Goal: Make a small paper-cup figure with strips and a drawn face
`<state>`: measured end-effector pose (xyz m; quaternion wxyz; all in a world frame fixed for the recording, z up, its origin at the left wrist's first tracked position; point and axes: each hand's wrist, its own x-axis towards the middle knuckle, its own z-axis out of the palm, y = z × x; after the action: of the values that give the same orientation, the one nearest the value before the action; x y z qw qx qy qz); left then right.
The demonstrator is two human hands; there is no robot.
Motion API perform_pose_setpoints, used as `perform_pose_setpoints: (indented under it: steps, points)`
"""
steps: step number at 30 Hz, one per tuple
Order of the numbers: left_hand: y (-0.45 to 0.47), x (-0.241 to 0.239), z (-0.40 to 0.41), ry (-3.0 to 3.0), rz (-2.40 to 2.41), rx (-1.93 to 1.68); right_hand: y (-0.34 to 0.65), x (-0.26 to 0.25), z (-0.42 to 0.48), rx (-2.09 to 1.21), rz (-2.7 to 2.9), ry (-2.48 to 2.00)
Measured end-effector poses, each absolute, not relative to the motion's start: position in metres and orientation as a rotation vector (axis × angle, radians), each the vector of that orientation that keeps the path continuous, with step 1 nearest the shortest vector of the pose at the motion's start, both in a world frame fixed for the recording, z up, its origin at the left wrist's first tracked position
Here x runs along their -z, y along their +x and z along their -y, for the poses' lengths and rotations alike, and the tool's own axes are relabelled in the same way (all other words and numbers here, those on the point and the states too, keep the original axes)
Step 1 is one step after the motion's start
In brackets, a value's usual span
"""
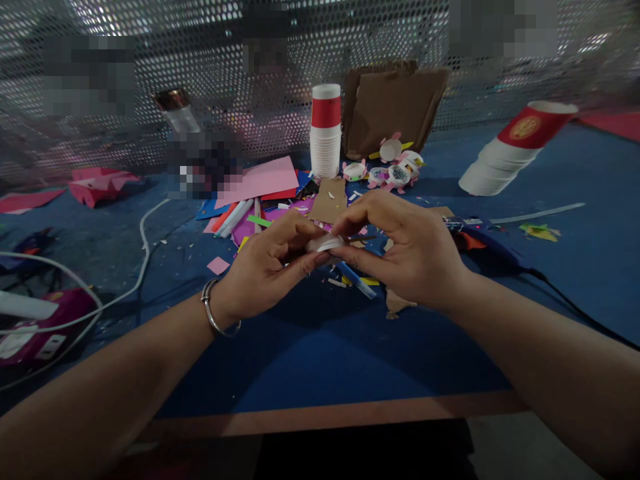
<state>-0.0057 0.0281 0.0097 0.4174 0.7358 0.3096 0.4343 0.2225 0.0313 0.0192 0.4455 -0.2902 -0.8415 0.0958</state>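
Here, left hand (pixel 267 267) and right hand (pixel 405 257) pinch white strip (pixel 325 243).

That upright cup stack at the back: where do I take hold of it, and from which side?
Grip the cup stack around its round white middle, coming from the front-left: it stands upright, and the cardboard bag crowds its right.

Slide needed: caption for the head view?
Left hand and right hand pinch a white piece over a scrap-strewn blue table.

Bare blue table (pixel 310 360) near edge, paper scraps (pixel 280 200) clutter beyond hands
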Motion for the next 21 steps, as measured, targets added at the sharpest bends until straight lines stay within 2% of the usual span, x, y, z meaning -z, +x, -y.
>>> perform_pose_setpoints:
  steps: [21]
  points:
    - [-0.009, -0.016, -0.055, 1.194, -0.812, -1.155, 0.225, -0.017, -0.039, -0.366, 1.867, -0.847]
